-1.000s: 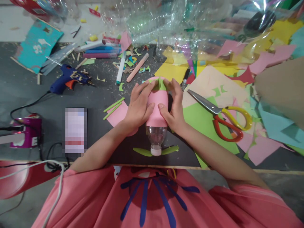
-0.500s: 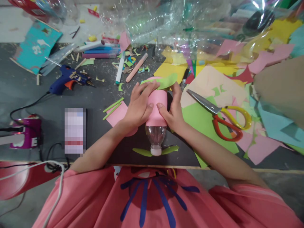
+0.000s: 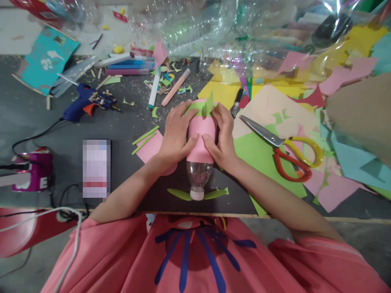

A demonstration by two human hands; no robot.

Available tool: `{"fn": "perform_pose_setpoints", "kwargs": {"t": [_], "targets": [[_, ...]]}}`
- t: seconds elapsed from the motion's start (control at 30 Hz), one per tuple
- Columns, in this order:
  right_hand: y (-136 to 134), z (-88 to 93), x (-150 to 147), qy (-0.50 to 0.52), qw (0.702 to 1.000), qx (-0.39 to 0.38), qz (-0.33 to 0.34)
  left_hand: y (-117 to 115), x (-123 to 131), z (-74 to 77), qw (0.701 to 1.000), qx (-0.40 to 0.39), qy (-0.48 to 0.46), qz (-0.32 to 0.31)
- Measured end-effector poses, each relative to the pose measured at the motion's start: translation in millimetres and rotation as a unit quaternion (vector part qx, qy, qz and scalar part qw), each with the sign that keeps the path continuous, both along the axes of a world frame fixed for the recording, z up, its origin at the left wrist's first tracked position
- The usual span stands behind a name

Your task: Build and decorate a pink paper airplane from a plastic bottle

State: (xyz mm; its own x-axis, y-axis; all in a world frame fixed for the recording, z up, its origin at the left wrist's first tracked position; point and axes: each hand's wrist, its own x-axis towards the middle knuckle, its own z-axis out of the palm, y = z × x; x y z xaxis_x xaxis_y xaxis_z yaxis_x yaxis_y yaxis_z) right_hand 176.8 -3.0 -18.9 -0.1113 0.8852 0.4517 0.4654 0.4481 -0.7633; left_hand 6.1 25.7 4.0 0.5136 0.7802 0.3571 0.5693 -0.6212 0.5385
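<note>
Between my hands lies a clear plastic bottle (image 3: 200, 171), wrapped in pink paper (image 3: 200, 142), its white cap toward me. My left hand (image 3: 177, 132) is closed round its left side, and my right hand (image 3: 223, 136) grips the right side. Both thumbs press on the pink wrap. A green paper strip (image 3: 198, 107) lies across the far end of the wrap under my fingers, with one pointed piece standing up from it. Two green paper leaf shapes (image 3: 216, 194) spread on either side of the cap; whether they touch it is hard to tell.
Scissors with yellow and red handles (image 3: 293, 158) lie on paper sheets at right. A blue glue gun (image 3: 88, 101) and a phone (image 3: 96, 169) are at left. Markers (image 3: 176, 86) and paper scraps lie beyond the bottle, with clear plastic bottles (image 3: 189, 28) at the back.
The green strip's loose end, which stuck out to the right, now stands up near the middle. My left fingers have drawn back to the bottle's left side. The cap end has shifted slightly left.
</note>
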Motion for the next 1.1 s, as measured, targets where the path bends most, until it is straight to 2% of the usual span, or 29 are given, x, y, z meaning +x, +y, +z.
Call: {"fn": "perform_pose_setpoints", "kwargs": {"t": [0.17,0.4,1.1], "targets": [[0.0,-0.4,1.5,-0.010,1.000,-0.027,0.001,0.3,1.4,-0.4,1.000,0.010,-0.008,-0.009],[-0.2,2.9,1.4,-0.016,1.000,-0.009,0.021,3.0,1.1,-7.2,1.000,0.010,0.007,-0.020],[2.0,8.9,3.5,-0.079,0.997,-0.014,0.015,-3.0,0.7,-2.5,1.000,-0.022,0.004,-0.001]]}}
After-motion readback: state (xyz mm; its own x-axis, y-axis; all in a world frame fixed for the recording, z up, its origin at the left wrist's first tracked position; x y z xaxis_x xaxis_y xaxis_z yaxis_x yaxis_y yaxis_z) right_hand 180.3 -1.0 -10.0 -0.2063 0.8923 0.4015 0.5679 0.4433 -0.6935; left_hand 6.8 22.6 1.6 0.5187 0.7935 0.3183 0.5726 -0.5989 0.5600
